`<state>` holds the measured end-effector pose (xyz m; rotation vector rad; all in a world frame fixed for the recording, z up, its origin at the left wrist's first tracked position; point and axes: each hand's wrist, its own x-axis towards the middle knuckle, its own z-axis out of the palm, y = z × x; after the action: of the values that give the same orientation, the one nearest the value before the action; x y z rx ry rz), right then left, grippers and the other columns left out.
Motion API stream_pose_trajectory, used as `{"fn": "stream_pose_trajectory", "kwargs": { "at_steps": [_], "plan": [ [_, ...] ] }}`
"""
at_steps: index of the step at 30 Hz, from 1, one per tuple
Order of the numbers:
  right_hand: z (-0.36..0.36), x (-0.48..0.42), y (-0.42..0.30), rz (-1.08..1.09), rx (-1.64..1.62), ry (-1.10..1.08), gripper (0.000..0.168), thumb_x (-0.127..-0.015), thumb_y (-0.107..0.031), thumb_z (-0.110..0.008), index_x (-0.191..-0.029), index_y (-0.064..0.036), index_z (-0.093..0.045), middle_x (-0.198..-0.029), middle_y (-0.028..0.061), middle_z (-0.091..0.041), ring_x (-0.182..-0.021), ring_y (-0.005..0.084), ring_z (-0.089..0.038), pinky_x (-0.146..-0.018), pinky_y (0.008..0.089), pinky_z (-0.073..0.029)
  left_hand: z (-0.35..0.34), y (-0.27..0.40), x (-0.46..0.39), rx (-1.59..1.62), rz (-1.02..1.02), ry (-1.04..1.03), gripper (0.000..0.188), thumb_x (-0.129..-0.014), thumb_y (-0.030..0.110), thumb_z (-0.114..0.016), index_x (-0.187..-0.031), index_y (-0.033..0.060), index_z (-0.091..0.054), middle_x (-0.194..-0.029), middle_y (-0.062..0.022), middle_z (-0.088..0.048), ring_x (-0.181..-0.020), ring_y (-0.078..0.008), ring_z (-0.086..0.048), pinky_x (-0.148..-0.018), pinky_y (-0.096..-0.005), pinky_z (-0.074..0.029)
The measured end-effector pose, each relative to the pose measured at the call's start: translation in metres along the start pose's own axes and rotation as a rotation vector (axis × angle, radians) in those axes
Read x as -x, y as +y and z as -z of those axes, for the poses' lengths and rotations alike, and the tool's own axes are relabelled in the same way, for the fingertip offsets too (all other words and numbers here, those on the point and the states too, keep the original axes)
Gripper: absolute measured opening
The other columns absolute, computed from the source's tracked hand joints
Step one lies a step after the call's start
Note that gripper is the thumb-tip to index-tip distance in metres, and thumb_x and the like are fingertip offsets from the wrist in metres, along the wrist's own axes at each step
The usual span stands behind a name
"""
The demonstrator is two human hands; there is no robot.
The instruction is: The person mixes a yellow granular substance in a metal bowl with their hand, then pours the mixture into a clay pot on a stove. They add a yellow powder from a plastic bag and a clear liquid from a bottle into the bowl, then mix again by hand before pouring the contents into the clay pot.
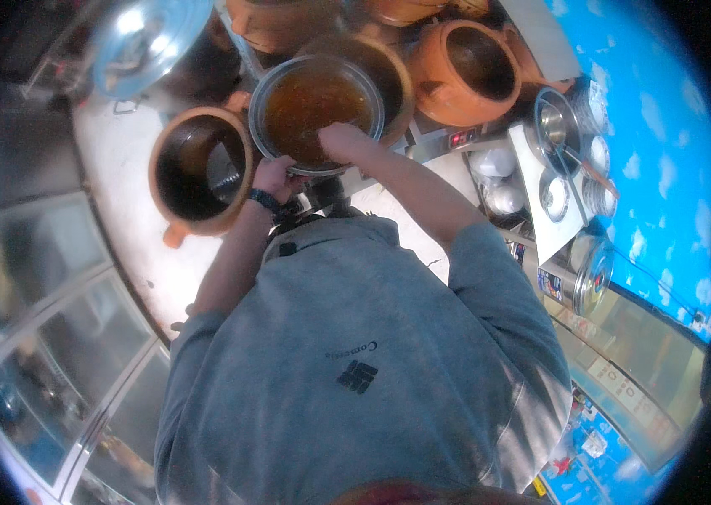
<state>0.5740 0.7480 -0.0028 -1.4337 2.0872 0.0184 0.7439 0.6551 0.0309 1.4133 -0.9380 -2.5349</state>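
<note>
A round metal basin point(252, 113) of brown-orange liquid point(311, 101) is in front of me, over a large clay pot point(398, 82). My left hand point(276, 177), with a dark watch at the wrist, grips the basin's near rim. Above the liquid near the right side of that rim is my right hand point(346, 144), its fingers curled. Whether it holds something thin is too blurred to tell. Close to my left forearm stands an open clay pot point(160, 170) with a dark inside, where a pale shiny shape shows.
Another open clay pot point(456, 95) stands at the back right, behind a panel with red lights point(463, 137). At far left is a shiny metal lid point(153, 44). A metal pot with a ladle point(554, 123) and a steel canister point(567, 278) line the blue wall point(658, 158).
</note>
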Motion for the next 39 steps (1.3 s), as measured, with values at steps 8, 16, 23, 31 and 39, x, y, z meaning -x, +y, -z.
{"fn": "stream_pose_trajectory", "kwargs": {
  "at_steps": [8, 16, 23, 31, 39],
  "plan": [
    [0.016, -0.029, 0.010, -0.044, 0.175, 0.176, 0.031, -0.083, -0.007, -0.055, -0.111, 0.002, -0.061, -0.095, 0.0219, -0.068, -0.089, 0.0379, -0.067, -0.075, 0.0438, -0.055, 0.013, -0.006, -0.013, -0.001, 0.049, -0.083, 0.025, -0.091, 0.003, -0.047, -0.116, -0.0019, -0.049, -0.110, -0.0149, -0.058, -0.091, -0.0288, -0.063, -0.075, -0.0430, -0.061],
    [-0.006, -0.064, -0.044, 0.064, -0.201, 0.248, 0.038, -0.090, -0.016, -0.051, -0.126, -0.004, -0.049, -0.116, 0.0261, -0.059, -0.112, 0.0416, -0.054, -0.089, 0.0497, -0.047, 0.018, -0.008, -0.019, 0.064, 0.083, -0.128, 0.025, -0.093, 0.005, -0.045, -0.116, -0.0043, -0.049, -0.107, -0.0178, -0.059, -0.093, -0.0307, -0.063, -0.075, -0.0448, -0.061],
    [0.006, -0.020, -0.042, 0.114, -0.201, -0.015, 0.026, -0.087, -0.015, -0.054, -0.105, -0.002, -0.067, -0.105, 0.0221, -0.064, -0.103, 0.0367, -0.062, -0.089, 0.0460, -0.049, 0.021, -0.011, -0.019, 0.119, 0.073, -0.177, 0.021, -0.093, 0.005, -0.045, -0.111, -0.0040, -0.050, -0.100, -0.0163, -0.060, -0.083, -0.0311, -0.065, -0.075, -0.0429, -0.061],
    [-0.001, -0.053, 0.024, -0.027, 0.167, -0.041, 0.027, -0.079, -0.008, -0.057, -0.103, 0.002, -0.066, -0.104, 0.0218, -0.066, -0.099, 0.0358, -0.065, -0.084, 0.0427, -0.053, 0.005, 0.000, 0.000, 0.051, 0.066, -0.074, 0.026, -0.090, 0.003, -0.044, -0.115, -0.0045, -0.045, -0.109, -0.0185, -0.056, -0.095, -0.0339, -0.062, -0.083, -0.0481, -0.058],
    [-0.029, -0.089, -0.013, 0.126, -0.603, 0.395, 0.032, -0.094, -0.021, -0.047, -0.118, 0.000, -0.052, -0.096, 0.0267, -0.064, -0.077, 0.0381, -0.066, -0.065, 0.0447, -0.053, 0.012, -0.007, -0.013, 0.092, 0.073, -0.133, 0.034, -0.089, 0.003, -0.043, -0.123, -0.0047, -0.043, -0.119, -0.0208, -0.053, -0.101, -0.0367, -0.061, -0.085, -0.0495, -0.057]
  ]
}}
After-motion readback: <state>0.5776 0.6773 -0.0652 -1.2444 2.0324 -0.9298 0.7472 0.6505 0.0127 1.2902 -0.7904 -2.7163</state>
